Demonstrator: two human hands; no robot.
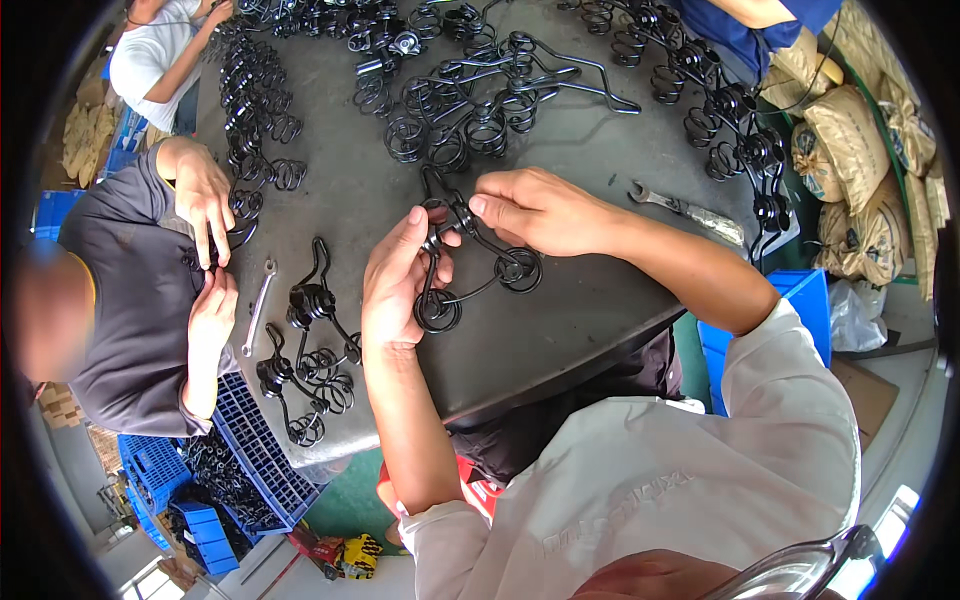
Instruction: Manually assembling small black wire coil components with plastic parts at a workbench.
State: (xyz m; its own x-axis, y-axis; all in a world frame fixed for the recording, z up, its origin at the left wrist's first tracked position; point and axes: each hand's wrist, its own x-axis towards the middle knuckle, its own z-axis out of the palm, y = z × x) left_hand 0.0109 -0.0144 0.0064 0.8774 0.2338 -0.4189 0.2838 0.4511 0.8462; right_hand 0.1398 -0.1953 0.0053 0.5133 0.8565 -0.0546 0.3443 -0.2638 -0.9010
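Observation:
A black wire spring assembly [460, 292], with two round coils at its near end and a bent wire loop at its far end, is held just above the dark table. My left hand [395, 285] is closed around its left side, thumb on the middle clamp part. My right hand [535, 212] pinches the assembly's right side near the middle, its fingertips partly hidden. Beyond my hands lies a pile of similar black spring assemblies [487, 130]. Two more spring assemblies [312, 300] rest on the table to the left of my left forearm.
An open-end wrench with a wrapped handle [690, 212] lies right of my right hand; another wrench [260, 308] lies left. Rows of black springs [255, 90] line the table [560, 330]. A co-worker's hands [208, 215] work at the left edge. Blue crates [250, 450] stand below.

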